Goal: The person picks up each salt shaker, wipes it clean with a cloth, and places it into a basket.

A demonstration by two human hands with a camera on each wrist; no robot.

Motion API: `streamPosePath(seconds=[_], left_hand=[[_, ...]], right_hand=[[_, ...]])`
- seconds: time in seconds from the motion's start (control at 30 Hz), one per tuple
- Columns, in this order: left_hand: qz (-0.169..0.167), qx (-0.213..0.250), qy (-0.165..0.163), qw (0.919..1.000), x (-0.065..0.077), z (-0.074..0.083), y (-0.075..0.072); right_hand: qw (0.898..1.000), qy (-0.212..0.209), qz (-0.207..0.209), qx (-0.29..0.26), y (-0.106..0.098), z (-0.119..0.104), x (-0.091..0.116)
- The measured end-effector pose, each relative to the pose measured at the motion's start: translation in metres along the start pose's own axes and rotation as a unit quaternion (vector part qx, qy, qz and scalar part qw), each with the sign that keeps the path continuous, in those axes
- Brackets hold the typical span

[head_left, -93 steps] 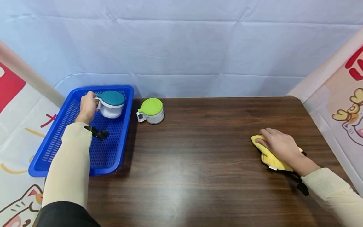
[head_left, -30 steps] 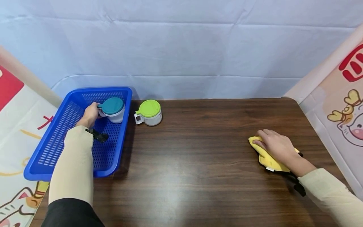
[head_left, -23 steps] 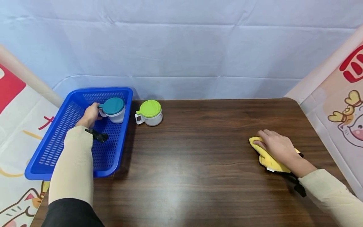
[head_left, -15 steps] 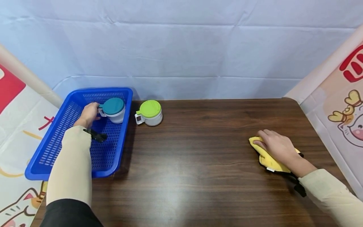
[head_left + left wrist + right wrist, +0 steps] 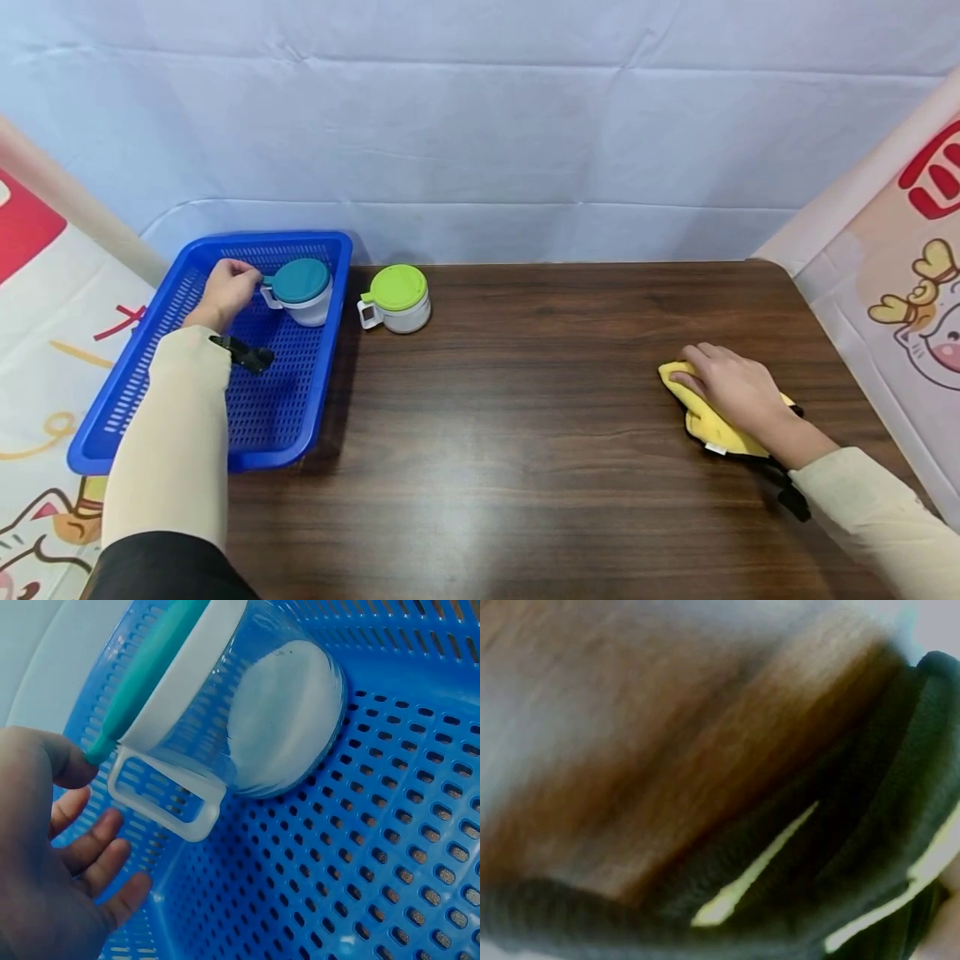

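Inside the blue basket [image 5: 318, 402] stands a clear seasoning jar [image 5: 302, 292] with a teal lid and a white handle. My left hand [image 5: 227, 292] is beside the handle. In the left wrist view one fingertip is right at the teal lid tab [image 5: 100, 750], while the other fingers hang loosely apart from the white handle [image 5: 161, 817]. At the right of the table my right hand [image 5: 738, 392] grips a folded yellow cloth [image 5: 708, 423] with dark edging. The right wrist view shows only dark folds of the cloth [image 5: 780, 885], close and blurred.
A second jar [image 5: 401, 302] with a lime green lid stands on the brown wooden table [image 5: 510, 400], just right of the basket, its handle toward it. A pale curtain [image 5: 480, 150] hangs behind the table, and printed sheets [image 5: 922, 283] flank both sides.
The left hand lowered the teal-lidded jar onto the basket floor, then let go of its handle and drew slightly up and left. The right hand and cloth stayed in place.
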State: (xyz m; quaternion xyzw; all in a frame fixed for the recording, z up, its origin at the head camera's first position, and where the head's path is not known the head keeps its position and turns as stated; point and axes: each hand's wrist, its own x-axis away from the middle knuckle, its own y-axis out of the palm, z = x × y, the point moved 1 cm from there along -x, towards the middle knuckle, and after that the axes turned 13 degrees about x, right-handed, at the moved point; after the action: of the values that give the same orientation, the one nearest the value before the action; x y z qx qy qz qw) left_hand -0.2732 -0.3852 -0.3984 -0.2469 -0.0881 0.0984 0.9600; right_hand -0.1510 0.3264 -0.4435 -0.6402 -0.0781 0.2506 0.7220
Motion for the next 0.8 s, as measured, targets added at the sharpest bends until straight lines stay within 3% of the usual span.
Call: streamPosePath(seconds=[0.3, 0.53, 0.63, 0.8], left_hand=[[0.033, -0.061, 0.053, 0.9962, 0.001, 0.004, -0.004], [0.012, -0.195, 0.086, 0.9771, 0.008, 0.008, -0.008], [0.002, -0.219, 0.091, 0.9714, 0.011, 0.014, -0.006], [-0.019, -0.233, 0.079, 0.9691, 0.016, 0.023, -0.005]], right_hand=[[1.000, -0.005, 0.010, 0.002, 0.001, 0.001, 0.000], [1.000, -0.007, 0.013, -0.001, 0.000, 0.001, -0.001], [1.000, -0.007, 0.011, 0.000, 0.000, 0.001, 0.000], [1.000, -0.006, 0.010, 0.001, 0.001, 0.000, 0.001]])
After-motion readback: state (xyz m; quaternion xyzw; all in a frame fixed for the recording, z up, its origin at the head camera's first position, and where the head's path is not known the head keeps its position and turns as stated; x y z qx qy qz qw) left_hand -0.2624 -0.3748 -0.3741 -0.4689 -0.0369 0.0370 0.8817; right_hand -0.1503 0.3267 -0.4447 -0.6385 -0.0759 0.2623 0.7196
